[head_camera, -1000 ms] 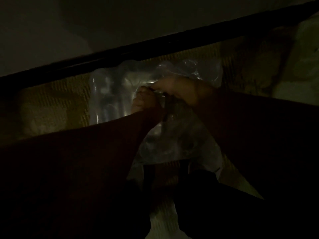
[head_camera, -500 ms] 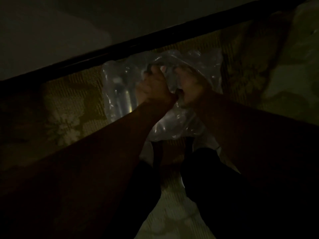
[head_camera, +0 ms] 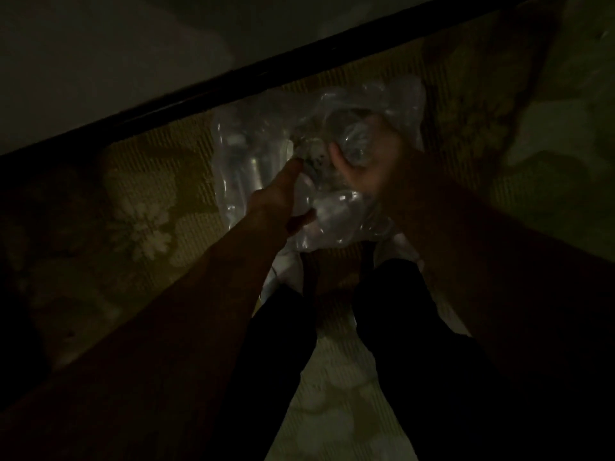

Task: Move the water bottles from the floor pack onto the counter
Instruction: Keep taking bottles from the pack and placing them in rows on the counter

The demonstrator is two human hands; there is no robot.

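My right grip (head_camera: 366, 164) is curled round a bottle (head_camera: 354, 144) inside the plastic wrap (head_camera: 332, 207), left grip (head_camera: 283, 194) pinching it; a snag could yank the bottle loose

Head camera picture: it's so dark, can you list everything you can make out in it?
Plastic pack: one, clear, on the carpet against the dark edge.
Bottles: clear, inside the pack; number cannot be told.
Carpet: one, yellowish with pale flowers, covers the floor.
Dark edge: one, black, runs slantwise above the pack.
Left hand: on the pack's near left side; grip unclear.
Right hand: curled round a clear bottle at the pack's top.
Legs: two, dark trousers, below the pack.
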